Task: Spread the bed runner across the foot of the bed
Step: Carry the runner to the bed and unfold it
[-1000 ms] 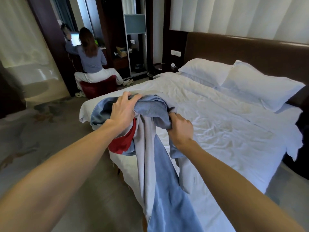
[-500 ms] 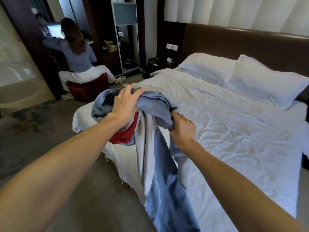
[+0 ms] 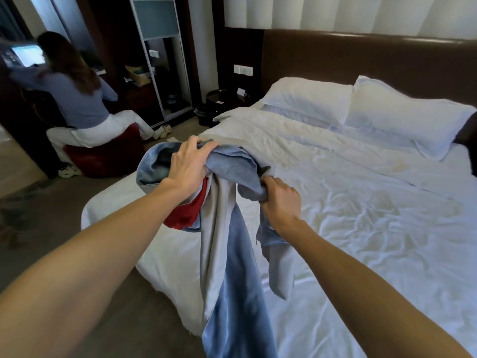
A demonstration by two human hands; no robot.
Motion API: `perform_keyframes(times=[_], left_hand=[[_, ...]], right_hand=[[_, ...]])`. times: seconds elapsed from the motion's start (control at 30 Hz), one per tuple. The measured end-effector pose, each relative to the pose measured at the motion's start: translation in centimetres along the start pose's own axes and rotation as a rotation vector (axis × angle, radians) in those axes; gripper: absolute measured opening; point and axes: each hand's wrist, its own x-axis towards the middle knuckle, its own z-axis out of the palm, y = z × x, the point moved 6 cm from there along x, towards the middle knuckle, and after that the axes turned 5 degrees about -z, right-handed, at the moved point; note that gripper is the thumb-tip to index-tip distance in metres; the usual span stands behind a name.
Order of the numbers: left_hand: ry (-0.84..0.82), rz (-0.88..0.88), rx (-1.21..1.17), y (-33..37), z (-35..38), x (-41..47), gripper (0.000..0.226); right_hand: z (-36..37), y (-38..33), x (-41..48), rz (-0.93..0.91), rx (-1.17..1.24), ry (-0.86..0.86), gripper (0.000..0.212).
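Bed runner (image 3: 227, 228) bunched, its lower end cut off by the frame – left hand (image 3: 188, 166) and right hand (image 3: 280, 200) both grip it above the bed (image 3: 361, 228) corner; two pillows (image 3: 402, 117) beyond

I hold the bed runner (image 3: 227, 228) bunched over the near left corner of the bed (image 3: 374, 228), my left hand (image 3: 189, 166) on its far left part, my right hand (image 3: 280, 200) to the right of that; the rest hangs down toward me between my arms. Two pillows (image 3: 361, 107) lie side by side at the far end of the bed, against the headboard (image 3: 361, 58). Left of the headboard stands a nightstand (image 3: 222, 99), and further left an open wardrobe (image 3: 160, 60). At far left a person (image 3: 74, 86) sits on a stool (image 3: 103, 156), back to me, facing a screen (image 3: 27, 55).
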Motion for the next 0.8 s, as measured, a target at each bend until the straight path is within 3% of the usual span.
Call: perform_keyframes(times=[0.43,0.8], left_hand=[[-0.090,0.115,-0.033,-0.6,10.1,17.3,0.060],[-0.463,0.269,-0.012,-0.2,30.6,18.7,0.062]], right_hand=[[5.0,7.0,13.2,0.157,-0.049,0.019,0.026],[16.0,14.6,11.9,0.409,-0.139,-0.241,0.025]])
